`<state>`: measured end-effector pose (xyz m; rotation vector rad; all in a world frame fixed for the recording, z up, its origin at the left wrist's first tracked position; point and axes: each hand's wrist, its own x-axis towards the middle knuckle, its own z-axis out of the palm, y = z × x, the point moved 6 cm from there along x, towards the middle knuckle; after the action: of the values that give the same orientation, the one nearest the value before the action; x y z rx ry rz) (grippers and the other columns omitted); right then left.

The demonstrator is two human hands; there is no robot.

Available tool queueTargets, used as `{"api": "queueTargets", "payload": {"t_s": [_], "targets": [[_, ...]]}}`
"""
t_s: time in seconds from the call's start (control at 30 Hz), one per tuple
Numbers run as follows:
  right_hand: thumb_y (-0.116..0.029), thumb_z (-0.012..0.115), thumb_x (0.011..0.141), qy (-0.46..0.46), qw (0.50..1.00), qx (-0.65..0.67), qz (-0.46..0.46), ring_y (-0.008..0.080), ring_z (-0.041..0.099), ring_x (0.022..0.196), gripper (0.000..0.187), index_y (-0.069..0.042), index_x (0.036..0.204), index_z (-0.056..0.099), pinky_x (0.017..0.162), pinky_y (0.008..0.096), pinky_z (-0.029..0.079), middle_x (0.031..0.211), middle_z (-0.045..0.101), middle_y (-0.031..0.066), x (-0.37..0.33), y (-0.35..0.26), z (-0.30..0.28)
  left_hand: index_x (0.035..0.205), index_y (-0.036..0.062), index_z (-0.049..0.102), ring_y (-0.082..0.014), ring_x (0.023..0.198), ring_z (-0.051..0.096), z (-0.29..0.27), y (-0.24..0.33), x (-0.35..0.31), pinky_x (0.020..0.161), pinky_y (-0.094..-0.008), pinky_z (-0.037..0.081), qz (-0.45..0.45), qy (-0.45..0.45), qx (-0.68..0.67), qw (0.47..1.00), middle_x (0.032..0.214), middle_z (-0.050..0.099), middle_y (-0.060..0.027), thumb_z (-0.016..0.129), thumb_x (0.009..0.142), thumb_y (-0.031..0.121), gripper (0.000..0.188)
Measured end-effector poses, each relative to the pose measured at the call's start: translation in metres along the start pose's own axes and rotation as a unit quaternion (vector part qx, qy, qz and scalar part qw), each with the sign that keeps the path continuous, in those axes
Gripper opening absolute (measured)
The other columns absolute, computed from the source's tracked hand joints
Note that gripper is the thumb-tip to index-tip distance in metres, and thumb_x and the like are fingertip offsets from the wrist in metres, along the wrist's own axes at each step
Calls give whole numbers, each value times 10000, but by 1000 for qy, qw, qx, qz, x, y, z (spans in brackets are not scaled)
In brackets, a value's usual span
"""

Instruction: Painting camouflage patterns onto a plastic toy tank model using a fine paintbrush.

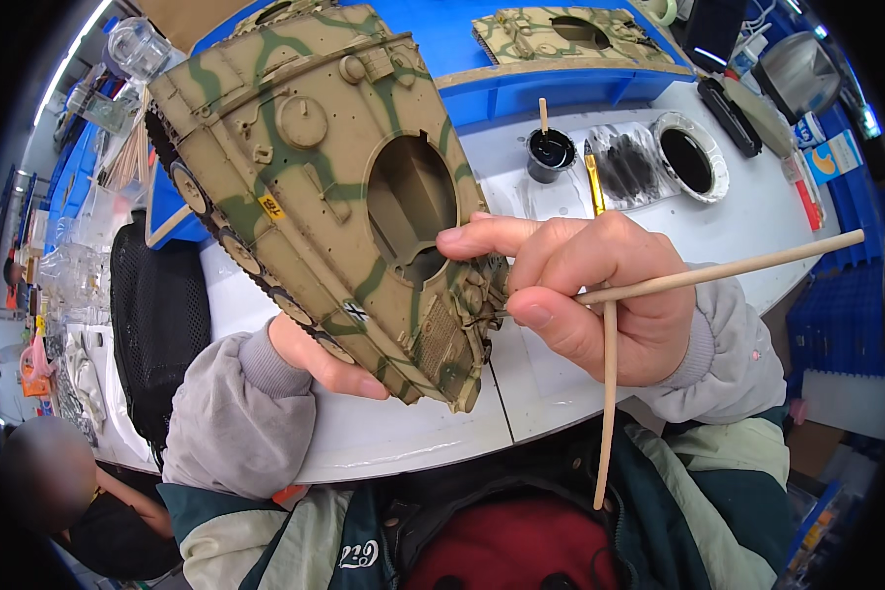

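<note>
A model tank hull (310, 182) in sand and green camouflage is tilted up over the table, its round turret opening facing me. My left hand (320, 359) grips it from below along the near left side; most of those fingers are hidden behind it. Between thumb and fingers, my right hand (610, 290) pinches two slim wooden sticks. One stick (747, 264) runs out to the right, with its thin end at the hull's near right corner. The other stick (608, 413) hangs downward. My right index finger reaches to the rim of the turret opening.
Beyond my right hand are a cup of black paint (551, 152), a flat paintbrush (595, 182), a black-smeared sheet (627, 162) and a white bowl (718, 175) of black liquid. Another camouflaged hull (531, 39) rests on a blue rack (560, 93). A black mesh bag (157, 324) stands left; a person (108, 511) is lower left.
</note>
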<state>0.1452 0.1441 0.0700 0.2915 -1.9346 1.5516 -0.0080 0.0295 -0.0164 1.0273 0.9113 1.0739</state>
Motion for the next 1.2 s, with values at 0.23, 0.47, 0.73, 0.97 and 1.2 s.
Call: {"api": "queueTargets", "payload": {"t_s": [0.23, 0.47, 0.73, 0.97, 1.2], "targets": [[-7, 479, 895, 10, 1000, 25, 9, 125, 515, 604, 65, -31, 868, 426, 931, 589, 397, 676, 525, 75, 6, 2, -6, 1126, -1, 564, -199, 1049, 528, 2, -2, 1, 889, -336, 431, 34, -104, 233, 966, 1138, 579, -104, 725, 674, 134, 499], [-140, 442, 945, 102, 993, 47, 24, 235, 628, 808, 123, -30, 890, 442, 776, 417, 520, 733, 547, 86, 11, -3, -44, 1219, 12, 493, -240, 1199, 427, 9, 41, 8, 996, -388, 355, 214, 5, 29, 976, 1253, 491, -147, 553, 827, 255, 465], [-42, 570, 875, 149, 989, 5, -13, 226, 650, 892, 113, 18, 964, 536, 641, 221, 505, 863, 634, 123, 8, -2, -48, 1329, 39, 371, -324, 1315, 284, -4, 50, 22, 1084, -464, 242, 534, -62, -64, 840, 1372, 346, -217, 270, 935, 331, 501], [-24, 607, 849, 159, 984, -69, -51, 112, 547, 667, 83, -2, 865, 528, 588, 212, 429, 774, 600, 90, 6, -9, -43, 1259, -18, 443, -367, 1274, 338, -2, 52, 8, 1077, -465, 225, 405, 81, -181, 892, 1369, 301, -298, 225, 951, 393, 558], [-202, 638, 853, 213, 918, -304, 138, 49, 394, 485, 222, -31, 738, 559, 450, 214, 309, 536, 485, -12, 6, 20, -87, 1338, 32, 333, -291, 1263, 358, -9, 52, -14, 1079, -471, 238, 375, 44, -232, 896, 1369, 370, -164, 265, 943, 483, 603]]}}
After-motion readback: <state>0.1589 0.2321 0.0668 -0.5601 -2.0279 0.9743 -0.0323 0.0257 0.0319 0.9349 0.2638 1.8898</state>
